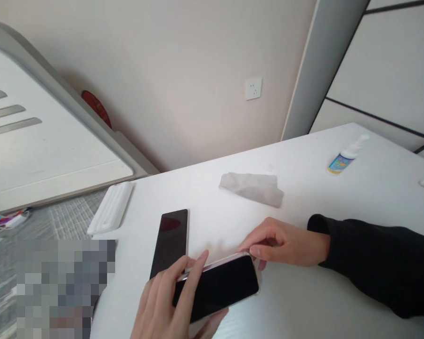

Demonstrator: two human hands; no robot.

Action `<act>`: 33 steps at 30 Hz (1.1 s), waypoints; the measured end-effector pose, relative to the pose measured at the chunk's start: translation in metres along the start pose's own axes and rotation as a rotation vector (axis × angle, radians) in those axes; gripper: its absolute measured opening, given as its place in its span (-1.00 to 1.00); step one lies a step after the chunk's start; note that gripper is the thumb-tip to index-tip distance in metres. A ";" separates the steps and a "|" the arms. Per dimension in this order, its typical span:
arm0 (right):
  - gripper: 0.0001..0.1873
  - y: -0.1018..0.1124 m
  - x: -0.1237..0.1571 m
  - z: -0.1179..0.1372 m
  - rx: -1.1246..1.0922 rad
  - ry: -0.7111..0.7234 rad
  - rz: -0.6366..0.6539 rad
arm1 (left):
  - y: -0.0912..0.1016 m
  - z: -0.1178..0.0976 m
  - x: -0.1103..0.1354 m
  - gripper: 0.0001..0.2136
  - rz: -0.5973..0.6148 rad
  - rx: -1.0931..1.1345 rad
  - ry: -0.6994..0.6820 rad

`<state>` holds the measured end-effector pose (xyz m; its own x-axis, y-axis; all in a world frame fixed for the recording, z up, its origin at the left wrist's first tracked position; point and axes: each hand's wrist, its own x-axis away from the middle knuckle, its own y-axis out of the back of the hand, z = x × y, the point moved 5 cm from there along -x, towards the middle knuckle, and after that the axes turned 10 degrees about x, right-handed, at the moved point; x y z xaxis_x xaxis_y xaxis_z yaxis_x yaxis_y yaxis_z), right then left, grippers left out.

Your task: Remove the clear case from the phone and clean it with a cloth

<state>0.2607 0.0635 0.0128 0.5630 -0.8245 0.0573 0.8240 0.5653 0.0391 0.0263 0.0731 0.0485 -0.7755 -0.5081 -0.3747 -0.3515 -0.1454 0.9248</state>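
Observation:
A phone (221, 287) with a dark screen and a pale rim lies tilted just above the white table (304, 301), held at both ends. My left hand (169, 301) wraps its fingers over the phone's left end. My right hand (286, 242), in a black sleeve, pinches the phone's top right corner with thumb and fingertips. A second dark phone (170, 240) lies flat on the table just behind my left hand.
A crumpled grey cloth (252, 187) lies mid-table. A small spray bottle (344, 157) lies on its side at the far right. A white ribbed case (111, 207) sits at the table's left edge. A wall socket (253, 88) is behind.

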 end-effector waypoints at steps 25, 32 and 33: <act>-0.78 -0.003 -0.004 -0.001 0.056 0.017 -0.093 | 0.008 -0.008 -0.012 -0.54 -0.033 0.121 -0.158; -0.74 -0.010 -0.005 -0.004 -0.253 0.000 -0.039 | 0.011 0.000 -0.005 -0.37 -0.021 0.175 -0.105; -0.74 -0.010 -0.005 -0.003 -0.272 0.000 -0.034 | 0.010 0.002 -0.004 -0.38 -0.021 0.172 -0.089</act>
<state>0.2500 0.0623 0.0095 0.5348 -0.8428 0.0606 0.8293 0.5098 -0.2287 0.0245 0.0757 0.0594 -0.8078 -0.4283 -0.4050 -0.4463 -0.0042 0.8948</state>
